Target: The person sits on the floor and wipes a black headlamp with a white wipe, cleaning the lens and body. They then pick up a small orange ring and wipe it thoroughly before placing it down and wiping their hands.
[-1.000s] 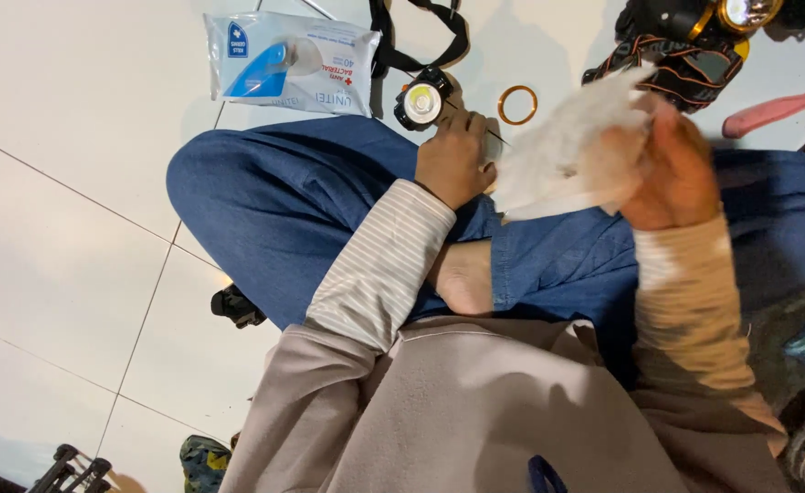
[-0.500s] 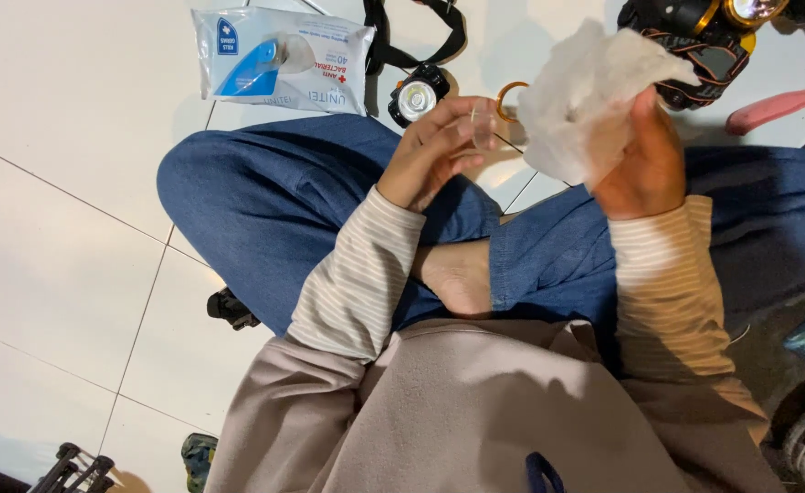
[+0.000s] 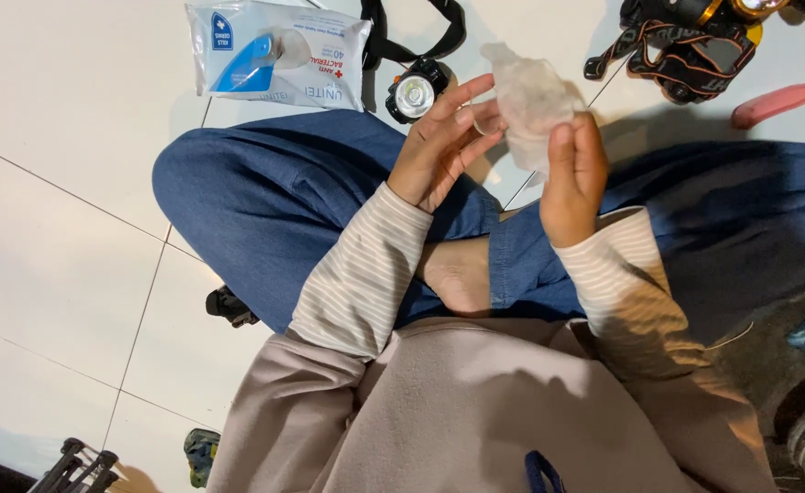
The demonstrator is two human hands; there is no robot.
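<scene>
My right hand (image 3: 574,173) holds a crumpled white wet wipe (image 3: 530,91) up over my crossed legs in blue jeans (image 3: 265,196). My left hand (image 3: 439,151) is beside it with the fingers fanned out. Its thumb and forefinger pinch a small round ring-like piece (image 3: 486,117) against the wipe's left edge, and the wipe hides most of that piece. Just beyond my left fingers, a small black headlamp (image 3: 413,94) lies on the white tiled floor, lens up.
A pack of wet wipes (image 3: 279,53) lies on the floor at the far left. A black strap (image 3: 411,32) loops behind the headlamp. A second headlamp with orange and black straps (image 3: 685,50) and a pink object (image 3: 786,99) lie at the far right.
The wipe was spread wide; it is now bunched smaller in my right hand. My left hand lifted off my knee toward the wipe and its fingers fanned out. The orange ring on the floor is out of sight.
</scene>
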